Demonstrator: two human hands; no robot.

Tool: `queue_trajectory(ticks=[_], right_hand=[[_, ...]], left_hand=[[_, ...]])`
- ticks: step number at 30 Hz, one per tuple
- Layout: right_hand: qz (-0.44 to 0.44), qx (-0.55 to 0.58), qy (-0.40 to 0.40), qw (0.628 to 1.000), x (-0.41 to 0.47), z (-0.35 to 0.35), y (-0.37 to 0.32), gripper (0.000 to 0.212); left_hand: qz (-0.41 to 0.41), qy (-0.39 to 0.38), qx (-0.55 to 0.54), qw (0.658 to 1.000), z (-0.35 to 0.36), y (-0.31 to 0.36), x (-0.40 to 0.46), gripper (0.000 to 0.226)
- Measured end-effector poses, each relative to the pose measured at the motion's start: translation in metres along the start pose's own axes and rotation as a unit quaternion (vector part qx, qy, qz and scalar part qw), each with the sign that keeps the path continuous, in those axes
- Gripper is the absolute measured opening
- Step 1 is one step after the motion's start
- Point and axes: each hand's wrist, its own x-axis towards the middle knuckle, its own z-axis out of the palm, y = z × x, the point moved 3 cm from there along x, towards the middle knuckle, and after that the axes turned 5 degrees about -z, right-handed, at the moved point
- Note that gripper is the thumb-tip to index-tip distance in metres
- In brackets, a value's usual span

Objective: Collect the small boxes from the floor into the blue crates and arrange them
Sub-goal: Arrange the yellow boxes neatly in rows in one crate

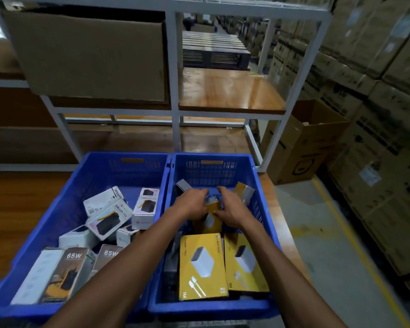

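Small yellow cardboard box (212, 213) held upright inside right blue plastic crate (258, 176), grip of left hand (193, 204) and right hand (230, 210) clamped on it; left blue plastic crate (92, 171) alongside.

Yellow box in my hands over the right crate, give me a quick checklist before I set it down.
1. Grip on the yellow box: left hand and right hand both hold it. Ok.
2. Box is over the right crate, not the left crate. Ok.
3. Landing spot under the box: hidden by hands and box. Cannot tell.
4. Two flat yellow boxes at the near end lie side by side. Ok.
5. Far end of the right crate: a grey box and another yellow box lean tilted. Not ok.
6. Left crate contents: boxes lie jumbled. Not ok.
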Motion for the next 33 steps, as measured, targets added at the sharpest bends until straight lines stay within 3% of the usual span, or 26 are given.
queue_trajectory(ticks=[2, 6, 10, 13, 16, 18, 20, 23, 26, 30, 33], right_hand=[[-0.016, -0.003, -0.045, 0.999, 0.008, 0.004, 0.004, 0.086], [-0.066, -0.040, -0.067, 0.995, 0.017, 0.013, 0.016, 0.057], [-0.085, -0.066, -0.090, 0.990, 0.018, 0.009, 0.027, 0.038], [-0.082, -0.104, -0.179, 0.975, 0.009, 0.005, 0.032, 0.026], [-0.055, -0.066, -0.263, 0.961, 0.001, 0.001, 0.038, 0.035], [-0.045, -0.040, -0.232, 0.971, -0.001, -0.004, 0.040, 0.045], [-0.049, -0.033, -0.173, 0.983, 0.001, -0.008, 0.041, 0.044], [-0.044, 0.006, -0.097, 0.994, 0.003, -0.007, 0.042, 0.033], [-0.040, 0.022, -0.060, 0.997, 0.004, -0.004, 0.041, 0.031], [-0.032, 0.059, -0.014, 0.998, 0.006, 0.002, 0.041, 0.030], [-0.027, 0.123, 0.047, 0.991, 0.007, 0.000, 0.041, 0.033]], left_hand=[[-0.006, -0.001, -0.021, 1.000, 0.000, 0.002, 0.003, 0.048], [0.027, -0.063, 0.023, 0.997, 0.009, 0.000, 0.010, 0.060], [0.058, -0.114, -0.015, 0.992, 0.017, -0.008, 0.016, 0.042], [0.042, -0.152, -0.108, 0.982, 0.012, -0.008, 0.014, 0.035], [0.019, -0.100, -0.097, 0.990, 0.004, -0.009, 0.019, 0.027], [0.018, -0.031, -0.029, 0.999, -0.001, -0.010, 0.026, 0.022], [0.015, 0.018, 0.029, 0.999, -0.003, -0.014, 0.031, 0.033], [0.000, -0.005, 0.170, 0.986, 0.008, -0.023, 0.036, 0.066], [0.005, 0.004, 0.236, 0.972, 0.021, -0.025, 0.037, 0.065], [0.022, 0.088, 0.131, 0.987, 0.025, -0.026, 0.041, 0.044], [0.014, 0.187, -0.060, 0.980, 0.020, -0.028, 0.038, 0.042]])
